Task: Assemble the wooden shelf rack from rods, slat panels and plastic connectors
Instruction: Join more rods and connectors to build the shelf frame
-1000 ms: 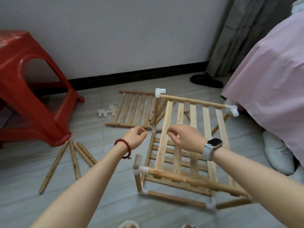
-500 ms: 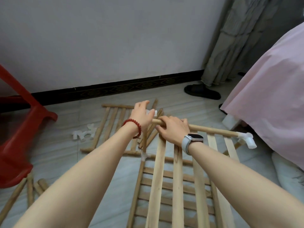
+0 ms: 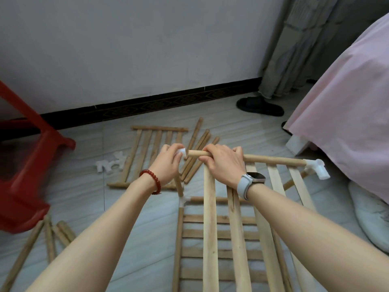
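the step in hand looks like the joining of a corner of the upper slat panel (image 3: pixel 210 207). the left hand (image 3: pixel 168 163) pinches a white plastic connector (image 3: pixel 182 153) between thumb and fingers, its grip closed on that piece. the right hand (image 3: pixel 223 161) has its fingers curled round the top rod (image 3: pixel 273 160) of the panel, near the free end of the rod. the rod end and the connector are just beside each other, with a small gap between them; the rod is not yet inside the socket.

the connector seems to sit on top of an upright rod (image 3: pixel 179 186), which goes down to a lower connector (image 3: pixel 183 201) of the rack, but the hand hides this joint, so i cannot tell it for sure. at the far right end of the top rod another corner connector (image 3: pixel 315 167) is already fitted. the lower slat panel (image 3: pixel 219 234) is seen under the upper one.

the next move, in my judgement, calls for turning the socket so that it faces the rod end, holding both on one line, and then pushing them together until the rod sits firmly. if the rod enters at an angle it may jam, or pull the upright out of its joint.

on the floor (image 3: pixel 88 207) lie a spare slat panel (image 3: pixel 153 144), loose rods (image 3: pixel 195 157), more rods at the left (image 3: pixel 50 234) and spare white connectors (image 3: pixel 109 164). a red stool (image 3: pixel 23 186) stands at the left.
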`<state>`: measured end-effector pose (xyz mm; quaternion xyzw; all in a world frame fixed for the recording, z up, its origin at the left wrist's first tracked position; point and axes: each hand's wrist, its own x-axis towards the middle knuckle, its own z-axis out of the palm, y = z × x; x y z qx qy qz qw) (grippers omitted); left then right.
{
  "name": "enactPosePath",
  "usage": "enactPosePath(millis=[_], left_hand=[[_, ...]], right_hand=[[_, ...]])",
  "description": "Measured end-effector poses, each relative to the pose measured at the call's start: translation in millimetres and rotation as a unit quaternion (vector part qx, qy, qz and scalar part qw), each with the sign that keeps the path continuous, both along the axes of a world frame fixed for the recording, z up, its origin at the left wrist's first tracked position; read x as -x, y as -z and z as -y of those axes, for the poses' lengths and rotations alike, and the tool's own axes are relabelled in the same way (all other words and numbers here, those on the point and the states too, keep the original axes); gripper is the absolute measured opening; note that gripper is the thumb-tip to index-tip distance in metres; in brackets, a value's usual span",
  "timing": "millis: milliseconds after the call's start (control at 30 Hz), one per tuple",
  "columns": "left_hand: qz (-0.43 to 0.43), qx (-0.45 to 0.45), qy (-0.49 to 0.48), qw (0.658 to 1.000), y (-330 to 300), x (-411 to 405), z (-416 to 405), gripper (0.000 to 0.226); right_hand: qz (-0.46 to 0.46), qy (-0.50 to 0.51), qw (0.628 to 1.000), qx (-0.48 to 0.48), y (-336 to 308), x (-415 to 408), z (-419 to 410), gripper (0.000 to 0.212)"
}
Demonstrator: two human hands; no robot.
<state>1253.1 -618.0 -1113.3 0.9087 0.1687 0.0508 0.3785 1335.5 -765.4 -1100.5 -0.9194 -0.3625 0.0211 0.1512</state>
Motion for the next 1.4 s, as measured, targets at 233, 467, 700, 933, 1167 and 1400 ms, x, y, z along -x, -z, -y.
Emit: enactPosePath(millis=[233,467,700,933,1167,1400], left_hand=[[0.001,-0.012,0.020,1.000,-0.7,4.9,13.7,0.032],[0.006,0.148,-0.026,0.989,-1.2,5.6,7.6,0.027],[0.069,0.368,-0.143,0.916,10.1,11.3,15.9,0.034],[0.034,0.361,-0.077,0.929,11.2,23.1,12.0,0.047],[0.011,0.344,-0.029,0.938,16.9,18.0,14.8,0.053],[0.049,0.330,-0.082,0.939,21.4,13.9,17.9,0.051]], right_hand=[[0.002,-0.013,1.000,0.026,-0.5,8.6,-2.0,0.024],[-0.064,-0.066,0.995,0.047,-15.4,7.6,6.0,0.028],[-0.024,0.017,0.997,0.077,-16.8,19.0,-1.5,0.039],[0.060,-0.081,0.988,0.116,-11.7,25.3,-4.7,0.037],[0.079,-0.121,0.984,0.100,-2.6,28.9,-6.2,0.028],[0.101,-0.097,0.984,0.107,5.8,24.4,-11.5,0.041]])
